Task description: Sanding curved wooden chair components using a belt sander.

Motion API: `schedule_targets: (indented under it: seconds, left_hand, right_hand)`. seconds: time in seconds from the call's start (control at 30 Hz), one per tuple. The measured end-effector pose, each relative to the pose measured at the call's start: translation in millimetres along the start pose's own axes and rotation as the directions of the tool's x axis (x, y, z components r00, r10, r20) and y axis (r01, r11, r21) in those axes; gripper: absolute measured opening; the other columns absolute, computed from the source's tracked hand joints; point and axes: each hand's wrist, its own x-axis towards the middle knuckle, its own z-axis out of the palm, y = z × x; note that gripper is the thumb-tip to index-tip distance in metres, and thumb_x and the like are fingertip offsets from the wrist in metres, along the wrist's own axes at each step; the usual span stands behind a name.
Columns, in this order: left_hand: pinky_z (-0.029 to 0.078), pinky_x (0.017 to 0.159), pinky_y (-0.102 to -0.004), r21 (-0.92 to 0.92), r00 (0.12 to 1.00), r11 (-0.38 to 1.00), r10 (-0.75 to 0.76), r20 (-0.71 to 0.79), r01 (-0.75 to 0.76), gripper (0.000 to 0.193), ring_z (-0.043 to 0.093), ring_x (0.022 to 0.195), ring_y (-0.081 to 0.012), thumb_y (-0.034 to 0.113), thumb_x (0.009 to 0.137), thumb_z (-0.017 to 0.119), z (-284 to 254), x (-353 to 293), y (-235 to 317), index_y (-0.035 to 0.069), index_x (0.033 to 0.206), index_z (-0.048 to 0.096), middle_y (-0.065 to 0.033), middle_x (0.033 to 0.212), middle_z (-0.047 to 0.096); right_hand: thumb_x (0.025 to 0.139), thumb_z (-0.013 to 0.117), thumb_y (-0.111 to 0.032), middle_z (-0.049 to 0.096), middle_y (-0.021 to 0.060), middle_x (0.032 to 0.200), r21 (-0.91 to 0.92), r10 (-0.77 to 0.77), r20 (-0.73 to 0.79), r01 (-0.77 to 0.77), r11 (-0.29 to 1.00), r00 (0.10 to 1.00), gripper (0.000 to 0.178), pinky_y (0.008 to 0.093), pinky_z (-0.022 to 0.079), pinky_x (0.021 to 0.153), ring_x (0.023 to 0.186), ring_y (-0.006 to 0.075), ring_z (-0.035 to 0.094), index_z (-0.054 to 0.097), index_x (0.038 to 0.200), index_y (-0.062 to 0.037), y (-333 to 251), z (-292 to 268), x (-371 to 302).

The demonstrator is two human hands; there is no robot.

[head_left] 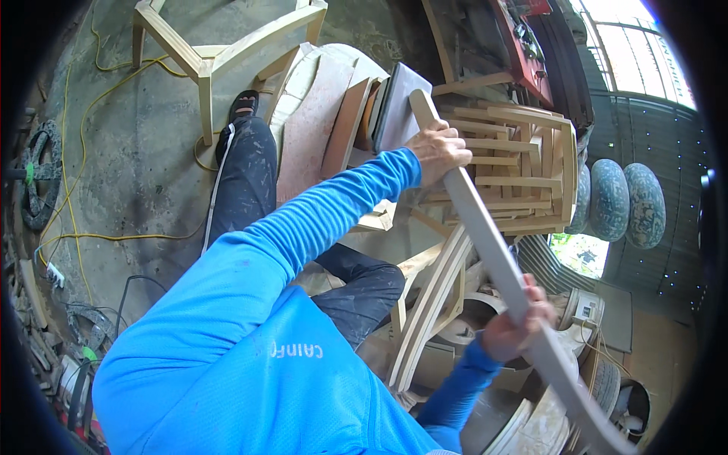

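A long, smooth strip of pale wood (485, 227) runs slantwise from the upper middle to the lower right, held in both hands. My left hand (438, 152) is closed around it near its far end. Farther down the strip, my right hand (519, 322) grips it, slightly blurred. The strip's far tip lies over or against a flat grey panel (402, 106); whether they touch I cannot tell. Beside that panel lean several boards, among them a reddish-brown board (346, 127). The strip's near end blurs toward the lower right.
Stacked wooden frames (531, 182) stand to the right, with curved wooden slats (432, 307) below them. A wooden frame with legs (205, 67) stands at upper left. A yellow cord (125, 236) crosses the concrete floor. A white bucket (582, 309) stands at right.
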Motion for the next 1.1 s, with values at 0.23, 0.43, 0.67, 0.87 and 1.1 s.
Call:
schedule_targets:
  seconds: [0.23, 0.43, 0.67, 0.87, 1.1]
  left_hand:
    - [0.054, 0.076, -0.0498, -0.232, 0.92, 0.901, -0.388, -0.054, 0.366, 0.03, 0.073, 0.083, -0.0341, 0.032, 0.071, 0.08, -29.1, 41.3, 39.6, 0.012, 0.088, 0.066, -0.0118, 0.083, 0.073]
    - [0.057, 0.085, -0.0499, -0.342, 0.745, 0.679, -0.659, 0.105, 0.649, 0.035, 0.074, 0.093, -0.0375, 0.034, 0.077, 0.076, -43.8, 80.8, 29.9, 0.011, 0.103, 0.069, -0.0171, 0.093, 0.075]
    - [0.058, 0.091, -0.047, -0.358, 0.536, 0.445, -0.817, 0.213, 0.821, 0.039, 0.074, 0.099, -0.0359, 0.033, 0.084, 0.075, -47.9, 92.0, 12.3, 0.011, 0.115, 0.068, -0.0185, 0.101, 0.077]
    - [0.057, 0.093, -0.0485, -0.311, 0.423, 0.331, -0.853, 0.306, 0.891, 0.041, 0.074, 0.101, -0.0378, 0.03, 0.087, 0.075, -36.9, 77.2, 3.2, 0.01, 0.12, 0.06, -0.0201, 0.104, 0.076]
    - [0.058, 0.087, -0.0504, -0.365, 0.501, 0.412, -0.844, 0.192, 0.835, 0.039, 0.075, 0.093, -0.0395, 0.027, 0.085, 0.076, -32.0, 85.4, 6.3, 0.008, 0.113, 0.057, -0.021, 0.095, 0.075]
  right_hand:
    - [0.095, 0.066, -0.015, 0.069, 0.0178, 0.097, 0.208, 0.017, -0.064, -0.003, 0.978, 0.998, 0.054, 0.0591, 0.053, 0.1, 0.099, 0.0357, 0.07, 0.035, 0.139, -0.0061, -10.2, 71.2, 151.9]
    - [0.094, 0.066, -0.005, 0.058, 0.0075, 0.081, 0.305, 0.108, 0.074, -0.125, 0.944, 0.991, 0.045, 0.0424, 0.054, 0.066, 0.07, 0.0202, 0.059, 0.044, 0.133, -0.0083, 57.1, 151.0, 241.7]
    - [0.091, 0.068, -0.002, 0.059, 0.0088, 0.083, 0.149, 0.286, 0.299, -0.34, 0.929, 0.91, 0.042, 0.0429, 0.054, 0.065, 0.067, 0.0218, 0.059, 0.05, 0.128, -0.0075, 108.0, 205.0, 317.9]
    - [0.089, 0.071, -0.002, 0.061, 0.0114, 0.08, -0.059, 0.386, 0.302, -0.387, 0.92, 0.871, 0.039, 0.0424, 0.056, 0.058, 0.064, 0.0231, 0.062, 0.054, 0.124, -0.0035, 142.2, 243.2, 307.5]
    - [0.088, 0.074, -0.006, 0.061, 0.0108, 0.081, -0.078, 0.357, 0.376, -0.354, 0.932, 0.855, 0.045, 0.04, 0.055, 0.059, 0.065, 0.0237, 0.062, 0.052, 0.128, -0.004, 134.6, 237.5, 328.7]
